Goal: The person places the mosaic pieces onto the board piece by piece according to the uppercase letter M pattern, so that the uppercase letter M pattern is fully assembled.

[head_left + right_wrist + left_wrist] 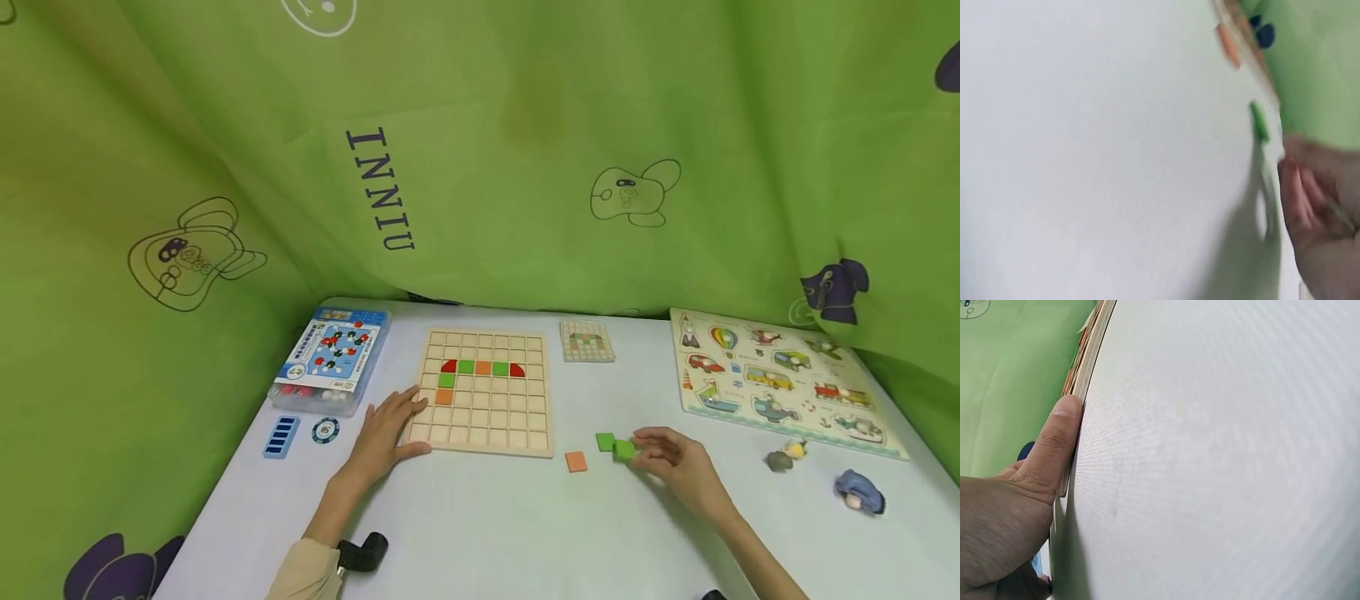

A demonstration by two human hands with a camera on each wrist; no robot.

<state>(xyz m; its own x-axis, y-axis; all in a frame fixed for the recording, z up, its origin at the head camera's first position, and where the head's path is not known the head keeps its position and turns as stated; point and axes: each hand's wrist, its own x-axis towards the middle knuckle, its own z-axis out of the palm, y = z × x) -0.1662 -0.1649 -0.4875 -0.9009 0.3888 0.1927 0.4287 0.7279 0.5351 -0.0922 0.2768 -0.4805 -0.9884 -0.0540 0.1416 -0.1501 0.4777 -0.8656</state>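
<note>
A wooden grid board (491, 421) bears red rounded tiles plus green and orange square ones. At its near left corner rests my left hand (384, 433), with the thumb (1063, 425) along the front edge and fingers over the left side. To the board's right, my right hand (675, 467) pinches a green square tile (624, 451) at the fingertips. A second green tile (605, 442) lies just beside it, and an orange tile (576, 462) is closer to the board. The right wrist view is blurred, showing my right hand (1319, 194) behind a green tile (1259, 122).
Behind the board lies a small pattern card (587, 342). A boxed molecule set (330, 358), a blue block (281, 437) and a round chip (326, 430) are on the left. At right are a vehicle puzzle board (787, 379), small figures (783, 457) and a blue figure (860, 492).
</note>
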